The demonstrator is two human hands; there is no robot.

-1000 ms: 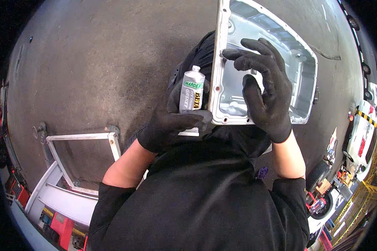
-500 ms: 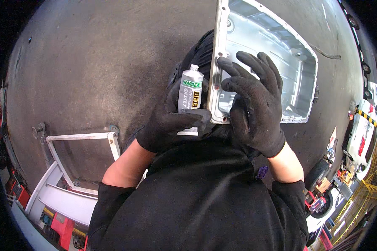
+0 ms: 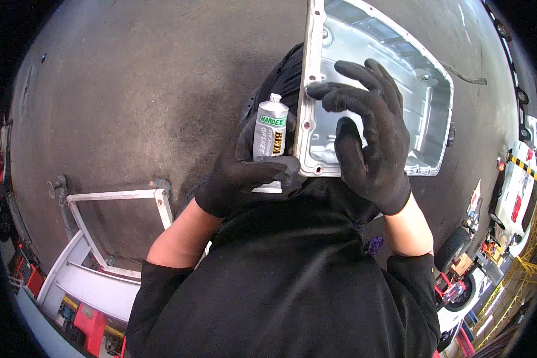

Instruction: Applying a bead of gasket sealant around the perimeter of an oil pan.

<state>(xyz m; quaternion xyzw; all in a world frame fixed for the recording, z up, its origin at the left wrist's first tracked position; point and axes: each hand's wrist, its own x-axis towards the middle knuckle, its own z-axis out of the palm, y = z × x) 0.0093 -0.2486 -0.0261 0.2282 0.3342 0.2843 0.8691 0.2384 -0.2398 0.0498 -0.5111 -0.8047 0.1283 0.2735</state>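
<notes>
Upright in my left hand is a silver sealant tube with a green band and a small white nozzle at its top. My black-gloved fingers and thumb close round its lower half. Just right of it a silver metal oil pan stands tilted, its hollow side showing and a flange with bolt holes along its rim. My right hand, also gloved, hovers in front of the pan with fingers spread and nothing in them. Its index fingertip lies over the left flange; whether it touches cannot be made out.
A white metal frame stands on the dark floor at left, beside a white curved panel. A dark hose lies beyond the pan. Vehicles, a tyre and tools line the right side.
My right hand has shifted slightly right, and its thumb and fingers have opened wider, away from the near part of the flange. The left hand and tube are nearly still.
</notes>
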